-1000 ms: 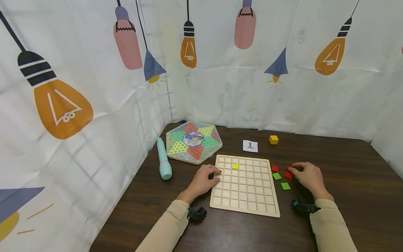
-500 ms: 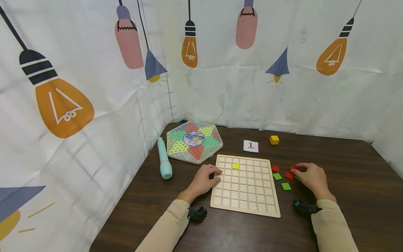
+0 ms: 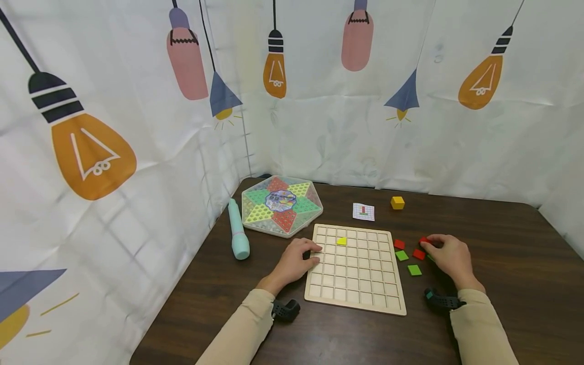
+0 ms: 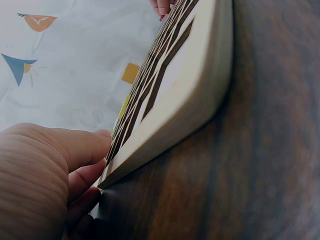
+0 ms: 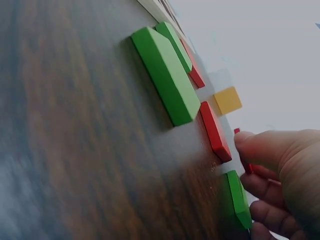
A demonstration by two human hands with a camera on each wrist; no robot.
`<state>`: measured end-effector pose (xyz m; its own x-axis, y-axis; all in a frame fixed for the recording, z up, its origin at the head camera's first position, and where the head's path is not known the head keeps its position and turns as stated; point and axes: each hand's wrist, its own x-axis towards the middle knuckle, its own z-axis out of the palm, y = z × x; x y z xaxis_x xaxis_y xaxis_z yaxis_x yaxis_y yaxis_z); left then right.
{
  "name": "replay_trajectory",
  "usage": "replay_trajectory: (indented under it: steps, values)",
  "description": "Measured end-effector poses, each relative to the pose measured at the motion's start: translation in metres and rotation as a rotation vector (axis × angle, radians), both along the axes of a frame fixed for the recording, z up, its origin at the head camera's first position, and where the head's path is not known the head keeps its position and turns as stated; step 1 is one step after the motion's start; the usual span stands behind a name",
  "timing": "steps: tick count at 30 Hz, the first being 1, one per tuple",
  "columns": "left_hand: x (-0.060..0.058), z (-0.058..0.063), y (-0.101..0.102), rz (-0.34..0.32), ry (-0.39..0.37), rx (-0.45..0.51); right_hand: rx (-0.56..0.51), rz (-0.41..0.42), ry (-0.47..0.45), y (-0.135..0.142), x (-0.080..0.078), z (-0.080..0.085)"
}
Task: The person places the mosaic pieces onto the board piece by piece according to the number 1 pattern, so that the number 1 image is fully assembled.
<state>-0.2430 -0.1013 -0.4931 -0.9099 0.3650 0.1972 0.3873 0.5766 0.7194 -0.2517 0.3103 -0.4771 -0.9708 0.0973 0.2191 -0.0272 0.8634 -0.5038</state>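
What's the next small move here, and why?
Probably lift the red tile clear and carry it over the wooden grid board: the right hand has it pinched, the left hand touches the board's left edge, and the only tile visible on the grid is a yellow one, while the pattern card also shows red and green.

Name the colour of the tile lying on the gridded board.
The tile is yellow, clearest in the head view.
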Motion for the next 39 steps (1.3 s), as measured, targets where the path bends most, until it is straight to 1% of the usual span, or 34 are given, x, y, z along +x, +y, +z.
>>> replay_trajectory:
  steps: [6,10,17,21,24,31,39]
  values:
    - [0.0,0.001,0.001,0.002,0.009,-0.007,-0.046,-0.011,0.05,-0.007,-0.003,0.001]
    - [0.0,0.001,0.001,0.006,0.004,-0.002,-0.057,0.013,0.075,-0.015,-0.007,0.001]
    - [0.0,0.002,0.0,0.004,-0.002,0.003,-0.049,0.073,0.013,-0.027,-0.01,0.001]
    - [0.0,0.002,0.001,-0.003,0.013,0.007,-0.05,0.104,-0.001,-0.036,-0.01,0.004]
    - [0.0,0.001,0.001,-0.009,0.027,0.006,-0.048,0.128,0.002,-0.044,-0.009,0.005]
    - [0.001,0.0,0.001,-0.022,0.041,-0.007,-0.042,0.183,0.006,-0.06,-0.01,0.002]
    - [0.002,0.001,0.001,-0.025,0.047,-0.023,-0.05,0.214,0.026,-0.071,-0.007,0.009]
